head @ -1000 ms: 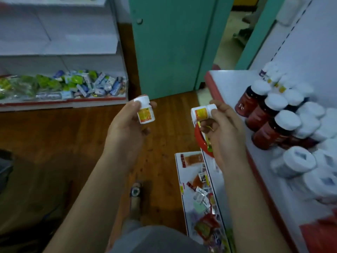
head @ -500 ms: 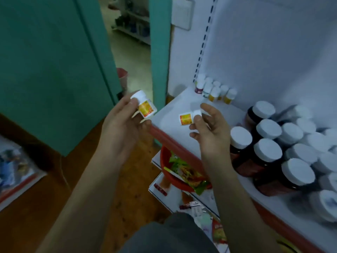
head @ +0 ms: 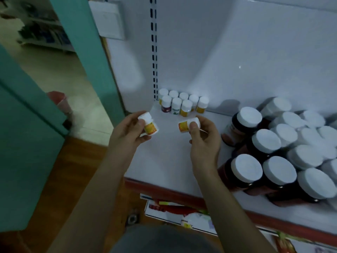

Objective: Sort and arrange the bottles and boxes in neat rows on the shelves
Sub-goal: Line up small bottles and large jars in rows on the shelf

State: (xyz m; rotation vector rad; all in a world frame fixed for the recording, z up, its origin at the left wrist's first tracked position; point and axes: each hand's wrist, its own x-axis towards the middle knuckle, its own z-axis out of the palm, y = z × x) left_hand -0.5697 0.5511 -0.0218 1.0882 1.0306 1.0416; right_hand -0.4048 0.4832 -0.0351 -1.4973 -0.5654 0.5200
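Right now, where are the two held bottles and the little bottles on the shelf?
Left bottle point(head: 150, 127), head view, on its yellow label, held by left hand point(head: 125, 136).
Right bottle point(head: 183, 126), head view, on its label, held by right hand point(head: 204, 145).
Shelf bottles point(head: 187, 103), head view, on a front bottle's cap.

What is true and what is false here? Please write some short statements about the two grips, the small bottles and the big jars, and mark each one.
1. The left grip holds a yellow-labelled bottle. True.
2. The second bottle, in the right grip, stands upright. False: it lies sideways, cap toward the right.
3. A cluster of small bottles stands at the back left corner of the shelf. True.
4. The large jars have black lids. False: their lids are white.
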